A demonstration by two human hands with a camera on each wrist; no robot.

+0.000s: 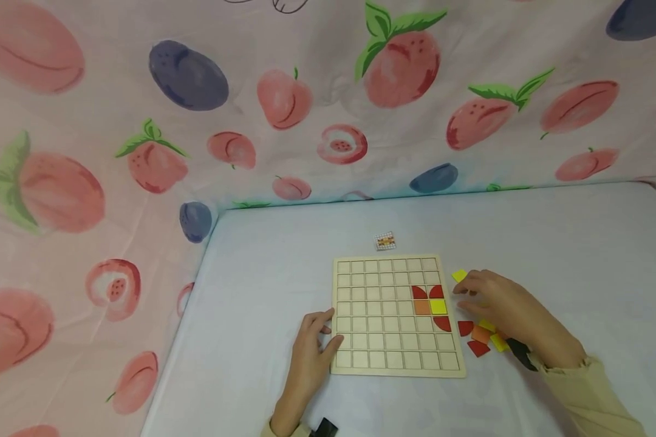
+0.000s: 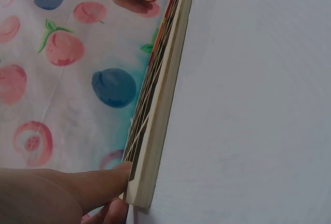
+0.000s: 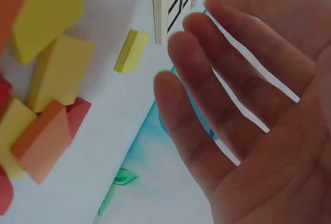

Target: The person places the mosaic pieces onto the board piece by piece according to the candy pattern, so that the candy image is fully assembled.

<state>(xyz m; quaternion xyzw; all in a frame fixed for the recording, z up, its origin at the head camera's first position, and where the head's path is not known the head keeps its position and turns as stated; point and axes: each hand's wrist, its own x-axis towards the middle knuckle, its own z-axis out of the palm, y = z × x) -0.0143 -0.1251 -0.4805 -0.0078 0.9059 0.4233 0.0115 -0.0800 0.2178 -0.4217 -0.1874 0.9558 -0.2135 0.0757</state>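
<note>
A square wooden grid board [image 1: 366, 328] lies flat on the table. Red quarter-round tiles [image 1: 442, 323], an orange square tile [image 1: 422, 307] and a yellow square tile [image 1: 438, 306] sit in cells near its right edge. My left hand [image 1: 310, 346] rests against the board's left edge, thumb on the rim. Right of the board hovers my right hand [image 1: 497, 303], fingers loosely bent and slightly spread, with nothing held in the right wrist view. Beneath and beside it lie loose tiles: yellow [image 3: 131, 51], orange [image 3: 44, 141] and red [image 3: 78, 115]. The hand hides part of the pile in the head view.
A small pattern card [image 1: 385, 241] lies beyond the board's far edge. A fruit-print cloth [image 1: 328, 103] hangs behind and to the left of the white table [image 1: 262, 273]. A dark strap piece [image 1: 325, 428] shows by the left wrist.
</note>
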